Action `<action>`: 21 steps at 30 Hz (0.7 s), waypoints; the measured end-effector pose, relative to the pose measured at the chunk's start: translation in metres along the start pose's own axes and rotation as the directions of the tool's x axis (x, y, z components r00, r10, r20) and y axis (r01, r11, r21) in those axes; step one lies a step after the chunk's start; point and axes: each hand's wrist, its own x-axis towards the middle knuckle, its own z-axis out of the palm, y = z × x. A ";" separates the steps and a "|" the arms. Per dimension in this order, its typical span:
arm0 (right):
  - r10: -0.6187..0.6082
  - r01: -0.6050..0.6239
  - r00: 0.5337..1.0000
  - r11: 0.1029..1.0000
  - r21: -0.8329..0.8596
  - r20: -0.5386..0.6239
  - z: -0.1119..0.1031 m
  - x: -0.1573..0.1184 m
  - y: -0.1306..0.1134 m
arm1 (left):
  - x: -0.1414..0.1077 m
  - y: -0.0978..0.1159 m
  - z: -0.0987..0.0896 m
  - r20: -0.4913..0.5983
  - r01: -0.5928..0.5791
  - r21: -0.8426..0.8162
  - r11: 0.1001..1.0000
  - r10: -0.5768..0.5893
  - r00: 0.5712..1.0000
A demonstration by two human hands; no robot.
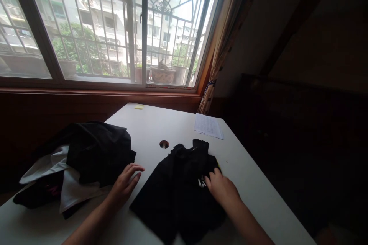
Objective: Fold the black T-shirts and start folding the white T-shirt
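Note:
A dark black garment [184,195] lies spread on the white table in front of me, with a small white print [202,182] on its right side. Its upper end is bunched, and a gap shows between its parts at the bottom edge. My right hand [222,187] is on the garment's right side beside the print, fingers curled down onto the cloth. To the left, my left hand [126,182] hovers with fingers apart and nothing in them, between the garment and a heap of black clothes [97,153]. White cloth [76,187] shows among that heap.
The white table [155,122] has a round cable hole [164,144] near its middle. Paper sheets [208,125] lie at the far right corner, and a yellow sticky note [139,107] at the far left. Beyond stand a barred window [138,26] and a tied curtain [218,57].

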 end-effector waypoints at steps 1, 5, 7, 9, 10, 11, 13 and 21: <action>-0.021 0.021 1.000 1.000 0.018 -0.003 -0.001 -0.007 0.000 | 0.000 0.000 0.001 0.021 -0.002 0.002 1.000 0.002 1.000; -0.126 0.125 0.992 0.978 0.164 -0.008 -0.007 -0.034 0.000 | -0.003 -0.003 0.007 0.094 -0.049 0.047 0.998 0.044 0.995; -0.161 0.157 0.987 0.956 0.248 -0.007 -0.009 -0.045 -0.001 | -0.004 -0.006 0.010 0.116 -0.097 0.088 0.991 0.086 0.989; -0.194 0.184 0.981 0.926 0.329 -0.004 -0.011 -0.055 -0.001 | -0.005 -0.007 0.013 0.141 -0.149 0.127 0.981 0.130 0.981; -0.212 0.198 0.977 0.910 0.364 -0.001 -0.011 -0.059 -0.001 | -0.006 -0.007 0.013 0.156 -0.169 0.147 0.975 0.146 0.977; -0.232 0.211 0.973 0.893 0.397 0.004 -0.012 -0.063 -0.001 | -0.006 -0.006 0.013 0.175 -0.184 0.166 0.969 0.155 0.972; -0.280 0.240 0.960 0.857 0.455 0.023 -0.014 -0.070 0.001 | -0.006 -0.003 0.011 0.215 -0.198 0.204 0.959 0.153 0.964; -0.478 0.178 0.846 0.667 0.723 0.234 -0.044 -0.100 0.017 | -0.009 0.003 0.000 0.279 -0.137 0.382 0.914 0.028 0.960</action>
